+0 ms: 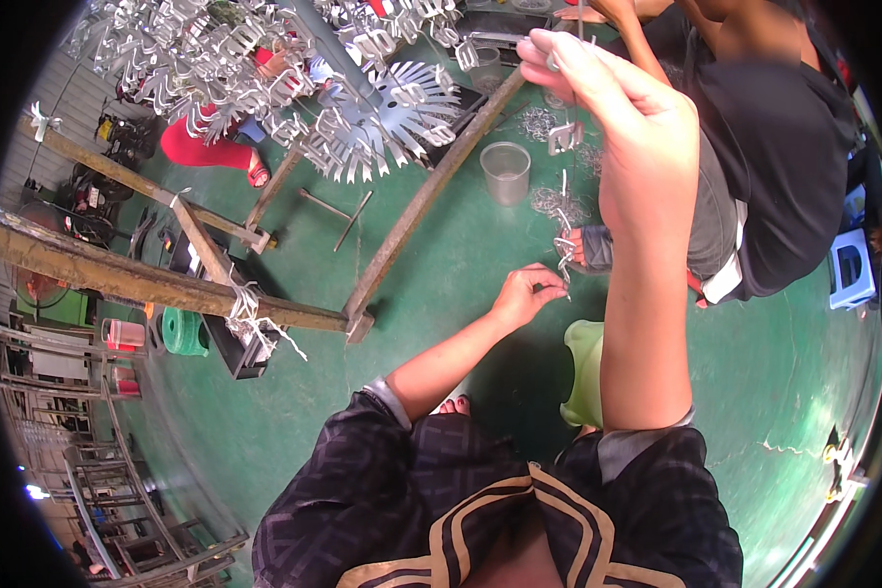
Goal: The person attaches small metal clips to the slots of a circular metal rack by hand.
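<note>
Right hand (608, 108) is raised high at 1 o'clock of the view, fingers pinched together on the top of a thin wire (579, 20) that hangs straight down. One metal clip (564, 137) hangs on that wire just under the hand. Lower on the same line a string of metal pieces (564, 235) dangles toward centre.

Left hand (527, 292) sits near centre, at about 7 o'clock from the right hand, fingers closed in a pinch at the bottom end of the string of metal pieces. What exactly sits between the fingertips is too small to tell.

Below the hands is the green floor (441, 255). A clear plastic cup (506, 172) stands on it at 10 o'clock from the left hand, well apart. Loose wire rings (539, 122) lie on the floor near the cup, at its 1 o'clock. A light green stool (586, 372) is at 5 o'clock from the left hand, partly behind the right forearm.

At 11 o'clock of the view hangs a big cluster of shiny metal parts (265, 69) on a rack, with rusty bars (147, 279) of a frame running across the left side. Another person (764, 167) in dark clothes sits at 2 o'clock, just beside the raised right hand. A blue stool (851, 267) is at 3 o'clock.
</note>
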The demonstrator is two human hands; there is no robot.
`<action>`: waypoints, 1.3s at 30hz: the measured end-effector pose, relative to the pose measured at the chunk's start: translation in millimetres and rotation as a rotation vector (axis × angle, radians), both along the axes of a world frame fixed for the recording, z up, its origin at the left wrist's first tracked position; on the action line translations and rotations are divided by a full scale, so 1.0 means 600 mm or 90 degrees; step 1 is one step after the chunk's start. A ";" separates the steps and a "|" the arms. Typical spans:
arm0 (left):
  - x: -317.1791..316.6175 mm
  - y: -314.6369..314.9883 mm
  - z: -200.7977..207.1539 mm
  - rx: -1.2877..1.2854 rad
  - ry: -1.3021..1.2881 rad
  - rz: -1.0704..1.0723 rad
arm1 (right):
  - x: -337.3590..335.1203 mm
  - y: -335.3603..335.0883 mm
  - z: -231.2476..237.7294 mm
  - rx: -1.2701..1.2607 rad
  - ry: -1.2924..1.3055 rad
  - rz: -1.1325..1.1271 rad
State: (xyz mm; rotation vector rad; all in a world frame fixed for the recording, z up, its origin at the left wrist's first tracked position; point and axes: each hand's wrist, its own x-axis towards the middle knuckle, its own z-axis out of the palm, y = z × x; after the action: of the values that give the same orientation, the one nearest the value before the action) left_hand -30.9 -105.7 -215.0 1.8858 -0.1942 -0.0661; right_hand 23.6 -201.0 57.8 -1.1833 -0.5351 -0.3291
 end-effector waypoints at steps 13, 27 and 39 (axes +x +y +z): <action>-0.023 0.116 0.057 0.059 -0.028 0.061 | 0.009 -0.001 0.001 0.120 -0.006 0.026; -0.021 0.107 0.118 -0.032 -0.100 0.051 | 0.014 -0.002 -0.002 0.114 -0.002 0.019; 0.019 0.129 0.363 -0.011 -0.258 0.298 | 0.048 0.023 -0.051 -0.025 0.031 0.126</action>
State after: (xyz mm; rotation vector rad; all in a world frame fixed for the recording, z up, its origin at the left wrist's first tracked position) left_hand -19.5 -28.5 2.9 1.8670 -0.0233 0.6372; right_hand 52.4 -187.0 26.9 -1.1619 -0.6136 -0.1209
